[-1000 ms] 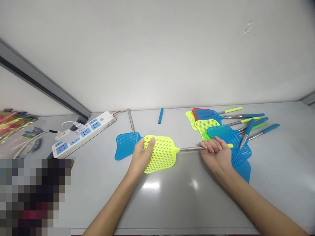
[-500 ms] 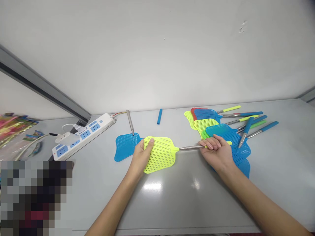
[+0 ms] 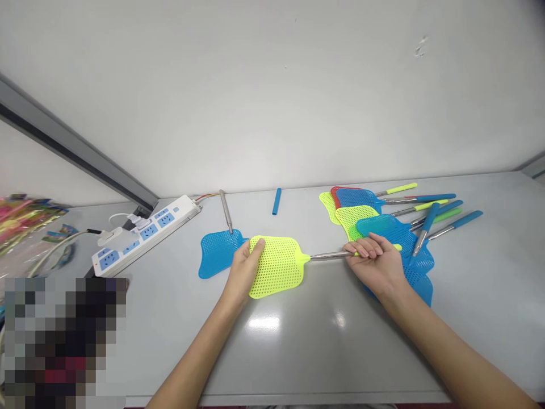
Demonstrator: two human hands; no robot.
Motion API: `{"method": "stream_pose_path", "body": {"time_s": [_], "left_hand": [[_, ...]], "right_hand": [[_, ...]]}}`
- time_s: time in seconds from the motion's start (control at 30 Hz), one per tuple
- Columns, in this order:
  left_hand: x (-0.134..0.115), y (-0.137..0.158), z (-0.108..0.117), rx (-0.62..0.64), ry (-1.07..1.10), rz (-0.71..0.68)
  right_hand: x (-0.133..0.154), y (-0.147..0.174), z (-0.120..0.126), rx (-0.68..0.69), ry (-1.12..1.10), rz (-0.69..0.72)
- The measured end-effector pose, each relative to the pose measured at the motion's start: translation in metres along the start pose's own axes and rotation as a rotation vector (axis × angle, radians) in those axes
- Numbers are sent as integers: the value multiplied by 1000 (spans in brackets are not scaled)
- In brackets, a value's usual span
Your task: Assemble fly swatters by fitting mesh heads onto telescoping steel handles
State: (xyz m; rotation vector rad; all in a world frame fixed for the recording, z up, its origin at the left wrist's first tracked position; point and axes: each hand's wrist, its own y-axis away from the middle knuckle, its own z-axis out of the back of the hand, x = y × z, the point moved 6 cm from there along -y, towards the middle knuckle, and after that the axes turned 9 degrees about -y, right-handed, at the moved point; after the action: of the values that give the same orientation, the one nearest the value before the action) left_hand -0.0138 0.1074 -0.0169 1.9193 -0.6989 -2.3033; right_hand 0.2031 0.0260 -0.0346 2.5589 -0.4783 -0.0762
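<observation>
A yellow fly swatter (image 3: 279,267) is held level between both hands above the grey table. My left hand (image 3: 244,266) pinches the outer edge of its perforated head, thumb on top. My right hand (image 3: 377,264) is closed around its yellow grip, palm turned up, and a metal rod shows between hand and head. Partly behind my left hand lies a blue swatter head (image 3: 219,253). A separate metal rod (image 3: 226,211) touches that head at its far edge. Farther back lies a loose blue grip sleeve (image 3: 276,201).
Several blue, yellow, green and red fly swatters (image 3: 357,196) overlap in a pile beyond and beside my right hand. At left stand a white power strip (image 3: 147,233) with plugs and cables, and colourful plastic packaging (image 3: 29,221). A wall (image 3: 272,102) borders the table's back.
Both hands keep the same hold on the yellow fly swatter, with hardly any movement. The whole view has shifted very slightly.
</observation>
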Motion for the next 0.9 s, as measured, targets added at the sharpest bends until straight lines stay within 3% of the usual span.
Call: {"method": "stream_pose_path", "body": {"time_s": [0.9], "left_hand": [[1,-2,0,-21,25,-10]], "right_hand": [[0,-2,3,-69,-26,-13]]}}
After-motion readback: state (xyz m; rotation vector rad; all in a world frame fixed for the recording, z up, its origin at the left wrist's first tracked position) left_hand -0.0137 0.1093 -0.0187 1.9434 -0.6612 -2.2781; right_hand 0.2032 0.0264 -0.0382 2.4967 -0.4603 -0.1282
